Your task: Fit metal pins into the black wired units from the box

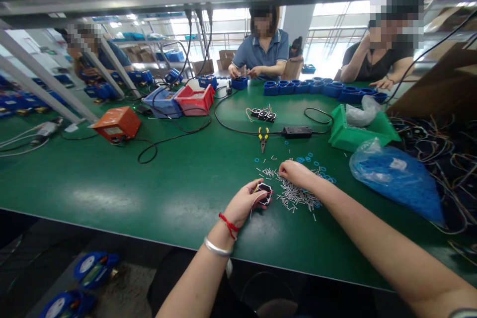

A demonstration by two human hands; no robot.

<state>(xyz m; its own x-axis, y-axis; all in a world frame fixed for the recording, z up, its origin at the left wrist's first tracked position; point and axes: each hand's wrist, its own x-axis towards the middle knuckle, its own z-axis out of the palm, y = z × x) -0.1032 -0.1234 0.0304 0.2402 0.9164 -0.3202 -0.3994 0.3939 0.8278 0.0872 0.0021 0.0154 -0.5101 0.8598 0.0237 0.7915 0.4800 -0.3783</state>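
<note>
My left hand (249,199) is closed round a small black square part with a white edge (265,195), which has thin coloured wires. To its right, my right hand (292,173) is at the upper side of a pile of small silvery screws (298,196). Its fingers are curled together and turned away, so anything in them is hidden. Small blue rings (308,158) lie scattered behind and beside the screws. Beyond the hands rests a pair of pliers with yellow-and-black handles (263,140). Several more black parts with wires (264,115) stand further back.
A black power adapter (297,132) and its cable cross the green table (179,179). On the right are a green bin (341,131), a bag of blue pieces (397,179) and tangled wires. Blue and red bins (194,102) and an orange box (117,123) stand left. Co-workers (261,54) sit opposite.
</note>
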